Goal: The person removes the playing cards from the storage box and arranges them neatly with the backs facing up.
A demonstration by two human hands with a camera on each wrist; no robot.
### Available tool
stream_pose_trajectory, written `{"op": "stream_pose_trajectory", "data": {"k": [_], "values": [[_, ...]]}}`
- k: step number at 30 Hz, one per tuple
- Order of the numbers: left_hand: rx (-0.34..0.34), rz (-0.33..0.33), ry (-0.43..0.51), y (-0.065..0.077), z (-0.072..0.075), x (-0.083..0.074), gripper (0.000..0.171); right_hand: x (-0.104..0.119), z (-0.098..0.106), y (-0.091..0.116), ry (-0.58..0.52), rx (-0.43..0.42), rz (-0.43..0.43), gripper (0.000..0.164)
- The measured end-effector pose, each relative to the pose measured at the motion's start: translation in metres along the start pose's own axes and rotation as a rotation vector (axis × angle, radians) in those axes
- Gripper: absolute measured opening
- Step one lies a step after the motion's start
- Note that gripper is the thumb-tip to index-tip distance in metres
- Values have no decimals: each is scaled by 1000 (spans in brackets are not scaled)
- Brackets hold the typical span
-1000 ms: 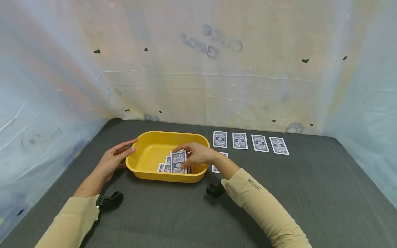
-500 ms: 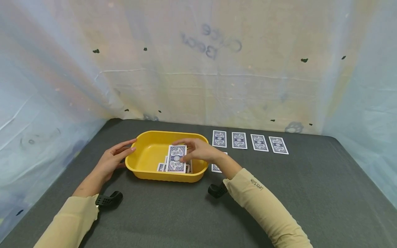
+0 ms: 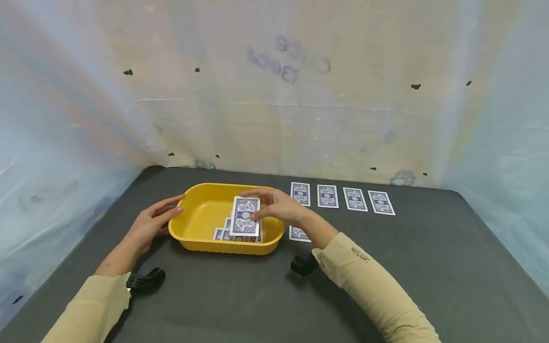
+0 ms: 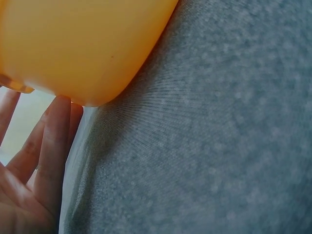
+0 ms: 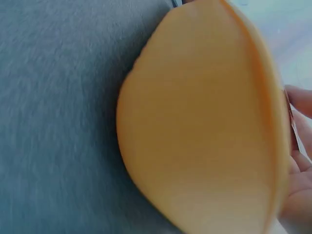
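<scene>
My right hand (image 3: 279, 207) pinches a blue-backed playing card (image 3: 245, 216) between thumb and fingers, above the yellow plastic tub (image 3: 227, 247). Beneath it, several more cards (image 3: 218, 234) with the same back lie in the tub, partly hidden by the held card. My left hand (image 3: 150, 221) touches the tub's left end with its fingers fairly straight. In the left wrist view, left fingertips (image 4: 58, 109) meet the tub's outer wall. The right wrist view shows mostly the tub's side (image 5: 195, 122), with part of the right hand (image 5: 300, 190) and a card edge behind the rim.
Several face-down cards (image 3: 328, 196) form a row on the dark grey cloth-covered table (image 3: 240, 305), right of the tub. Another card (image 3: 299, 234) lies nearer, partly covered by the right forearm. A plastic sheet (image 3: 274, 119) hangs behind the table.
My right hand has raised the card from the pile in the tub, uncovering more of the cards below. The left hand stays at the tub's end. The head view has shifted slightly.
</scene>
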State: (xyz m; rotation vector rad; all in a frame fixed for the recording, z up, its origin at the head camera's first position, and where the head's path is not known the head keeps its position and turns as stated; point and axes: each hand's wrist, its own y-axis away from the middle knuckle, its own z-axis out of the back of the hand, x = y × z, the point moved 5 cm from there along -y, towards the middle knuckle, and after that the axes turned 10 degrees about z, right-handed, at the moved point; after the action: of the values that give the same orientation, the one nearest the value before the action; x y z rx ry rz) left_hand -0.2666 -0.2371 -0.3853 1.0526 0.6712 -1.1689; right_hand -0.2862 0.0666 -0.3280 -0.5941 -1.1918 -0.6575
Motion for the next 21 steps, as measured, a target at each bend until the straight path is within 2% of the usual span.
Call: {"op": "stream_pose_trajectory", "data": {"k": [2, 9, 16, 21], "values": [[-10, -3, -1, 0, 1, 1, 70, 3, 6, 4, 33, -21, -9, 58], [-23, -21, -6, 0, 2, -1, 69, 5, 29, 21, -13, -50, 9, 59], [-13, -33, 3, 3, 3, -2, 67, 1, 49, 36, 49, -108, 17, 59], [-12, -37, -12, 2, 1, -2, 67, 0, 61, 47, 18, -140, 8, 60]]}}
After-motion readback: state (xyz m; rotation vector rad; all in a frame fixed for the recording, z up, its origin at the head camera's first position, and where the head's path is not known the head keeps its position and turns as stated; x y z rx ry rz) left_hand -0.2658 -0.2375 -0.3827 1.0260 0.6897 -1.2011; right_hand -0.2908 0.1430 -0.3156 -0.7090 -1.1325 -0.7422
